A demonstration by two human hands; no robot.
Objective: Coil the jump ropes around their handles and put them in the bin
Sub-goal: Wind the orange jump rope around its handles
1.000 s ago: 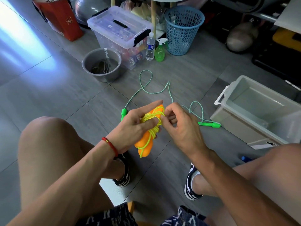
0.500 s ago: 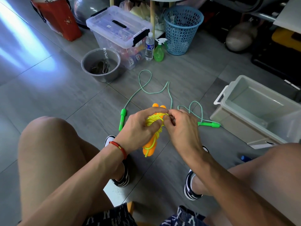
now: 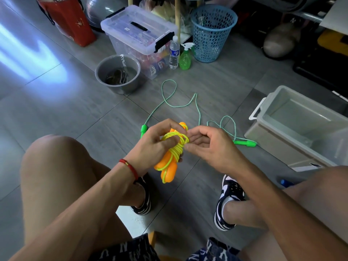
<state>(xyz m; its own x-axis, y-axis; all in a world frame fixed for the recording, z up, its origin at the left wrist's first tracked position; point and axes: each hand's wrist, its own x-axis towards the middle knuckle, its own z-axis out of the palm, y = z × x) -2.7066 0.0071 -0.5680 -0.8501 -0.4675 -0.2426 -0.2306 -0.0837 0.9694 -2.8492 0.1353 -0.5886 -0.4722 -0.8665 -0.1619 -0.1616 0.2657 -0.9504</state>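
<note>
Seated person, knees apart, both hands meeting over the grey tiled floor (image 3: 56,102) at frame centre.

Left hand (image 3: 150,146): fingers curled round the pair of orange plastic jump-rope handles (image 3: 168,166), thumb over the top. The handles lie side by side, running from 1 o'clock down to 7 o'clock through the fist, lower ends sticking out below the palm.

Neon yellow-green cord (image 3: 176,146): wound in several turns round the middle of the orange handles, a loose loop bulging at the top of the bundle, another trailing round the lower handle ends.

Right hand (image 3: 211,147): just at 3 o'clock of the bundle, palm turned up and left, fingers loosely bent; fingertips touch the cord turns at the bundle's right edge. Whether it pinches a strand, cannot tell.

Second rope, green-and-white braided cord (image 3: 195,108) with green plastic handles, lies uncoiled on the floor at 12 o'clock beyond the hands; one handle (image 3: 143,129) partly behind the left hand, the other (image 3: 244,143) at 3 o'clock past the right hand.

Grey open plastic bin (image 3: 293,129) with white side handle sits on the floor at 3 o'clock, well apart from the hands, just beyond the right green handle.
</note>
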